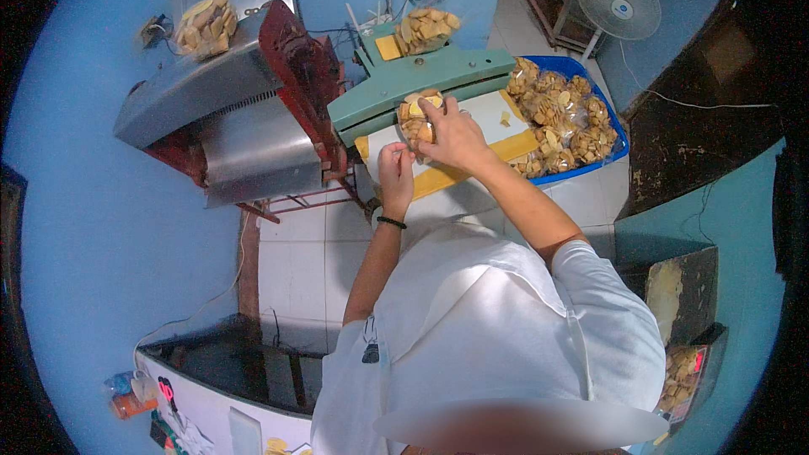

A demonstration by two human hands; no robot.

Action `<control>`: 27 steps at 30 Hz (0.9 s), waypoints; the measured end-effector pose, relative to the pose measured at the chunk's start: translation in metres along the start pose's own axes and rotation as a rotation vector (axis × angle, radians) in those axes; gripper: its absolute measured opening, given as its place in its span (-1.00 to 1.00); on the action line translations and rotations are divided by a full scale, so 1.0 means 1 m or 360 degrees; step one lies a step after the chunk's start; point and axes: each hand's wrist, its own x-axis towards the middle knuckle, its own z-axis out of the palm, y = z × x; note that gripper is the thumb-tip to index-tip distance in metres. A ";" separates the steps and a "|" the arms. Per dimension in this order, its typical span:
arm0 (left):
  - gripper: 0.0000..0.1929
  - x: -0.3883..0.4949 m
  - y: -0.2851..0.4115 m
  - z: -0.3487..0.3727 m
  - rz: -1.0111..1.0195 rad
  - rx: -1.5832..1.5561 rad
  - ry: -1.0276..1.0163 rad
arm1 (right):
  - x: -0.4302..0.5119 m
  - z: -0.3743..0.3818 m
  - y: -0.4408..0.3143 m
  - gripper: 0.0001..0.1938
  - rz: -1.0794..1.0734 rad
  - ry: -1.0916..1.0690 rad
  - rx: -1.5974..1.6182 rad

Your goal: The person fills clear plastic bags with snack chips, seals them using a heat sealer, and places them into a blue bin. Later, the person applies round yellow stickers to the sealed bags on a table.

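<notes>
A clear plastic bag of tan cracker pieces [414, 129] with a yellow label lies on the white shelf [464, 115] of a green bag sealer [436, 72]. Spread over the bag from its right side, my right hand [458, 139] grips it, fingertips by the label. My left hand [397, 177], with a dark bracelet at the wrist, pinches at the bag's near left end; the film between those fingertips is hard to make out. The sealer's long jaw lies just beyond the bag.
Right of the sealer, a blue plastic basket [622, 139] holds many filled bags. Another filled bag [430, 28] rests atop the sealer. A stainless steel machine [196, 95] with a red frame stands left, bearing a filled bag [205, 28]. A fan [619, 3] stands behind the basket.
</notes>
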 end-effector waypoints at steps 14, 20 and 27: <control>-0.84 -0.004 0.000 -0.003 0.0000 0.0219 0.0030 | -0.066 -0.003 0.107 -0.16 -0.0240 0.0198 0.0197; -0.86 -0.001 0.002 0.000 0.0033 0.0206 -0.0024 | -0.076 0.016 0.245 -0.24 0.0507 0.1069 0.0456; -0.88 0.004 0.005 0.003 -0.0019 0.0148 -0.0035 | -0.023 -0.003 0.415 -0.22 0.1287 0.1668 0.1035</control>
